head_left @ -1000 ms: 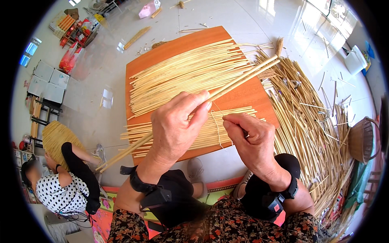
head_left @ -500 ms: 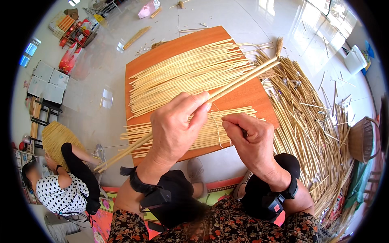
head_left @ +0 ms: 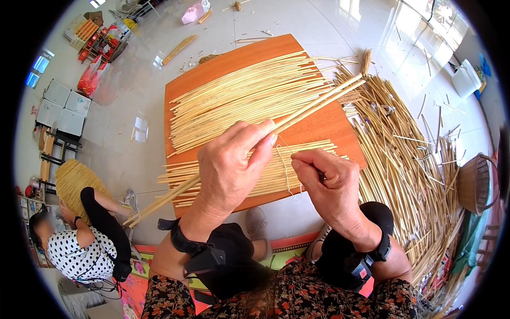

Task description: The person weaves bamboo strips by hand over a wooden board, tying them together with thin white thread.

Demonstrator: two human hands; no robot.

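A bright room with a glossy tiled floor (head_left: 117, 114) surrounds the work. Nearest, the left hand (head_left: 228, 165) has its grip closed around two pale stalks (head_left: 319, 107), held slantwise above the tabletop (head_left: 342, 125). The right hand (head_left: 332, 178) pinches a thin thread (head_left: 286, 170) between thumb and forefinger; the thread runs up toward the stalks by the left thumb, and a slack length dangles between the hands. Whether it is knotted there, I cannot tell.

That slack could catch on the ends of the nearer stalk row (head_left: 265, 183) beneath and drag some askew. Too hard a pull might snap so fine a strand, while a loosened left grip would let the pair roll or slide apart. The long free ends could also tip and sweep into the farther row (head_left: 239, 101) if the wrist dropped.

Beyond the tabletop's right edge, a loose heap of stalks (head_left: 404, 159) spreads over the floor, close enough that a slipped stalk could get lost in it.
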